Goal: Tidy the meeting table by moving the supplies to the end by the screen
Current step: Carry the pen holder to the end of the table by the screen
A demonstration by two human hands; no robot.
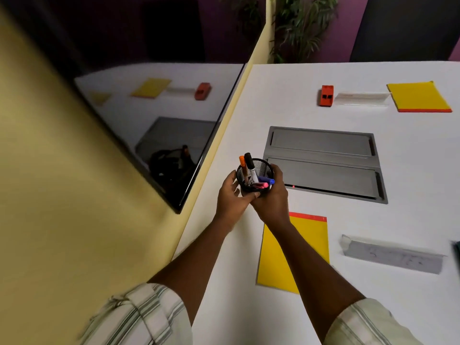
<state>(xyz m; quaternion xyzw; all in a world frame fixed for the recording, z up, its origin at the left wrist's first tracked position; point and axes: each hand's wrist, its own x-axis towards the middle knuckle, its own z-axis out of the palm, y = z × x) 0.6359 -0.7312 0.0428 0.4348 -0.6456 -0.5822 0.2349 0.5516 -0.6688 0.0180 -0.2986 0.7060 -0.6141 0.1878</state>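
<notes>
A black mesh pen cup (258, 170) with several markers in it is held in both my hands over the white table (286, 100), close to the wall screen (154, 135). My left hand (230, 195) grips its left side and base. My right hand (272, 197) wraps round its right side. A yellow notepad (308, 245) lies under my right forearm. A second yellow notepad (419, 97) lies at the far right. An orange-red stapler (326, 95) and a clear name holder (361, 98) sit beside it.
A grey metal cable hatch (323, 155) is set into the table right of the cup. Another clear name holder (393, 255) lies at the near right. A potted plant (301, 28) stands beyond the table's far edge.
</notes>
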